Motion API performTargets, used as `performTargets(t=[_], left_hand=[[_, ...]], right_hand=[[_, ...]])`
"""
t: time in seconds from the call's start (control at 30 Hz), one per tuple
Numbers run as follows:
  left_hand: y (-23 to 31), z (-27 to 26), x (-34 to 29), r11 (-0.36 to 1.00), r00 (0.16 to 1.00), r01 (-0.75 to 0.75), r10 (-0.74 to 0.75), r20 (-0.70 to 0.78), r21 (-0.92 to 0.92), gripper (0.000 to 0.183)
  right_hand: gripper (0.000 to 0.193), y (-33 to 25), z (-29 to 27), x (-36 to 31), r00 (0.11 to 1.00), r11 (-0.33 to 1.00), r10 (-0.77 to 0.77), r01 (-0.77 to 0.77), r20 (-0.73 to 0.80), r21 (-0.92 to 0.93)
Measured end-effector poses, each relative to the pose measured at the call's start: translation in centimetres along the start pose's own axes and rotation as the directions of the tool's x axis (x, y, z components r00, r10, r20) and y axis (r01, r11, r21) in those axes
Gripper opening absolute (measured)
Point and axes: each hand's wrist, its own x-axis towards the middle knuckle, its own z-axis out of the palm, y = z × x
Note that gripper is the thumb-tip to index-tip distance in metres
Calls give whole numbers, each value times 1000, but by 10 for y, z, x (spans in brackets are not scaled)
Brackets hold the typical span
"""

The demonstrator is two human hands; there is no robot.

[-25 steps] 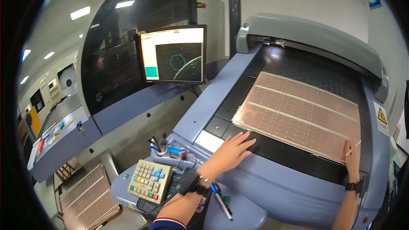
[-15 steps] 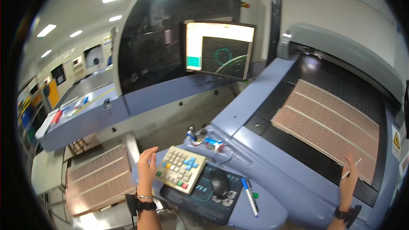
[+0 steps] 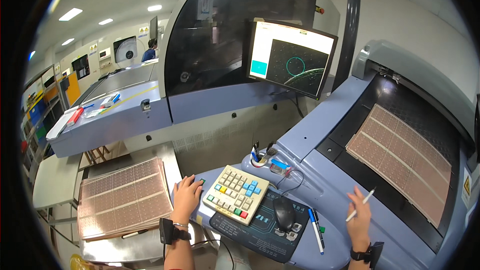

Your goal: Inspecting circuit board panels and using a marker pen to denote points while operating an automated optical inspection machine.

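Observation:
My left hand (image 3: 186, 196) rests on the blue console's edge, left of the beige keypad (image 3: 235, 194). Its fingers are stretched out, the tips by a small green button (image 3: 202, 181). In my right hand (image 3: 359, 220) is a slim white pen (image 3: 367, 198), slanting up past the fingers over the console at the right. A black mouse (image 3: 284, 213) lies on a dark mouse pad (image 3: 260, 237) between my hands. Beside the pad lies a white and blue marker (image 3: 316, 230). Copper-coloured panels (image 3: 400, 155) lie on the black machine bed to the right.
A metal table (image 3: 172, 162) at the left holds a stack of copper-coloured panels (image 3: 122, 195). A monitor (image 3: 295, 60) stands behind the console, showing a circle on a dark picture. A cup of pens and brushes (image 3: 260, 156) sits behind the keypad. Far off is a person in blue (image 3: 149, 52).
My left hand has come down from beside the keypad onto the console edge. My right hand, with the pen, has moved left, away from the panels. The view has shifted right to left across the scene.

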Motion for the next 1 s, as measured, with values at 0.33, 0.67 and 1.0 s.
performTargets(t=[0.33,0.67,1.0], left_hand=[[6,-4,-5,999,999,-13,11,-39,-39,29],[3,0,-4,999,999,-1,-1,-52,-45,30],[3,0,-2,998,999,1,-4,-53,-63,31]], right_hand=[[32,0,29,-16,992,991,-125,125,13,-39],[35,-1,29,-19,995,995,-100,100,-11,-15],[35,0,30,-17,990,990,-140,140,-13,-37]])
